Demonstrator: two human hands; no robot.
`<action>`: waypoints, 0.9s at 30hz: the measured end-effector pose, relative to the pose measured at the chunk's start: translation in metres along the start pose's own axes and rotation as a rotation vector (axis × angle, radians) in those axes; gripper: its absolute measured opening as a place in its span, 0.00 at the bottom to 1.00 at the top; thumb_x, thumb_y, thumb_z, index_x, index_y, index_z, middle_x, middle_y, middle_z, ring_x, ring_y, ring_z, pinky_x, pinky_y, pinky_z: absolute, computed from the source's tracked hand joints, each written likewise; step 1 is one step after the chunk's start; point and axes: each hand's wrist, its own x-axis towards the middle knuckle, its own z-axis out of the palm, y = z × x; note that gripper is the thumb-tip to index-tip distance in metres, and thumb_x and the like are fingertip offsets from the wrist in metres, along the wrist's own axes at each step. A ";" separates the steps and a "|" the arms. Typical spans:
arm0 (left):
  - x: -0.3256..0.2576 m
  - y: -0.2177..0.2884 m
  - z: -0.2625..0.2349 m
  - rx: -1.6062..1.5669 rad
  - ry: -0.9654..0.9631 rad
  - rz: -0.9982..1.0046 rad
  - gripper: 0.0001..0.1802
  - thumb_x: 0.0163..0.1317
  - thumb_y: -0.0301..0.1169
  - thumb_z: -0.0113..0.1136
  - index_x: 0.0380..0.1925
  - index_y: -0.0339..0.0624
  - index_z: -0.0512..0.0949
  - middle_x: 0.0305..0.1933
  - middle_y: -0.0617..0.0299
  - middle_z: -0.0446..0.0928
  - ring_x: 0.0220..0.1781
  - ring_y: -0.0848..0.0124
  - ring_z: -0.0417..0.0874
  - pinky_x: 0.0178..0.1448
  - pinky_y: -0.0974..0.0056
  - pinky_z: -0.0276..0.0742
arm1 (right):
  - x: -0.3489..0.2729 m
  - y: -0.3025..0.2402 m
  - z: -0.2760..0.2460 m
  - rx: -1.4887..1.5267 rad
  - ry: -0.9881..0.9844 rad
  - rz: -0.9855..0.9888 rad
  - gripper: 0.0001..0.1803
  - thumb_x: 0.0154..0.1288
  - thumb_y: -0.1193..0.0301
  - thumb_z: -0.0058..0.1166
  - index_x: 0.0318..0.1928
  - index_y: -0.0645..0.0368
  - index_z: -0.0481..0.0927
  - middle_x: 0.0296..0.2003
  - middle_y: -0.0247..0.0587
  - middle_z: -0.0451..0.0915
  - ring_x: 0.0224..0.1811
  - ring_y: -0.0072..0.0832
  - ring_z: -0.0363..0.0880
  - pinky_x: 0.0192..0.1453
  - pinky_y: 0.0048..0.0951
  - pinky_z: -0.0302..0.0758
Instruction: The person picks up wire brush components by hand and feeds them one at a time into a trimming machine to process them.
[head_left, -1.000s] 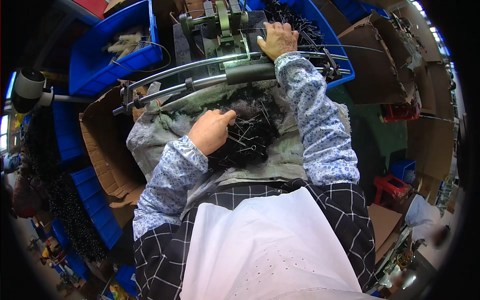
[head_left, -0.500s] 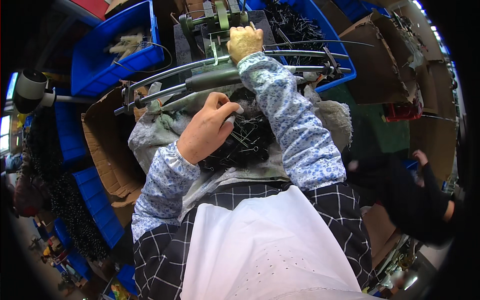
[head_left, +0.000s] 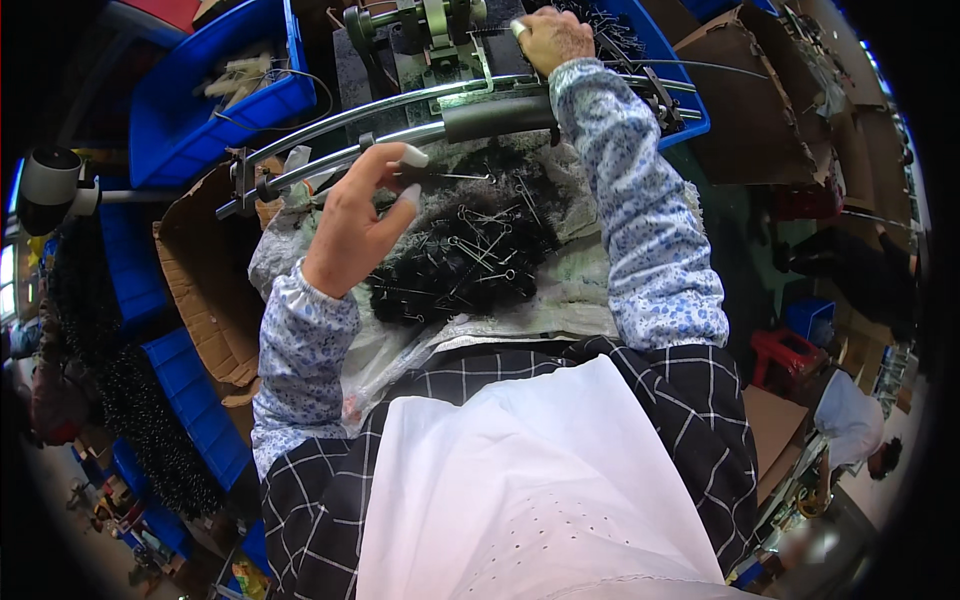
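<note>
My left hand (head_left: 355,220), with white covers on thumb and forefinger, hovers left of the dark pile on my lap. Its thumb and forefinger are apart. Just beyond their tips is a thin wire piece with a looped end (head_left: 488,178); I cannot tell whether it touches the hand. Small black-bristled wire brushes with bright looped ends (head_left: 480,250) make up the pile, on a pale sack cloth (head_left: 585,265). My right hand (head_left: 557,42) is beyond the metal rails, between the bench machine (head_left: 437,40) and a blue bin of wire pieces; its fingers are mostly hidden.
Curved metal rails (head_left: 390,112) with a dark roller (head_left: 495,118) cross in front of me. A blue bin (head_left: 165,135) with pale pieces stands at far left, above an open cardboard box (head_left: 205,300). Another blue bin (head_left: 690,100) is at far right. People are at lower right.
My left hand has moved left and away from the pile, and its thumb and forefinger have spread apart. My right hand has shifted from the machine's middle toward the right-hand blue bin.
</note>
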 end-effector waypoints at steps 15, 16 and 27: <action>0.032 -0.009 0.043 -0.055 0.028 0.157 0.17 0.50 0.19 0.56 0.42 0.39 0.68 0.37 0.58 0.75 0.39 0.69 0.79 0.40 0.68 0.73 | -0.070 -0.018 -0.099 0.722 -0.614 -0.388 0.20 0.67 0.57 0.40 0.49 0.58 0.73 0.37 0.43 0.77 0.38 0.29 0.76 0.45 0.29 0.73; 0.031 -0.005 0.042 -0.097 0.029 0.097 0.18 0.49 0.18 0.55 0.43 0.39 0.67 0.36 0.56 0.75 0.40 0.68 0.79 0.40 0.67 0.73 | -0.082 -0.033 -0.107 0.911 -0.739 -0.371 0.22 0.68 0.56 0.38 0.49 0.60 0.73 0.36 0.41 0.77 0.38 0.26 0.75 0.45 0.28 0.72; -0.005 -0.043 0.019 0.193 -0.425 -0.220 0.19 0.54 0.33 0.59 0.44 0.40 0.69 0.38 0.55 0.68 0.29 0.69 0.73 0.35 0.65 0.73 | -0.021 -0.017 -0.013 0.208 0.155 -0.136 0.13 0.61 0.69 0.45 0.45 0.49 0.77 0.33 0.38 0.80 0.35 0.33 0.79 0.40 0.32 0.76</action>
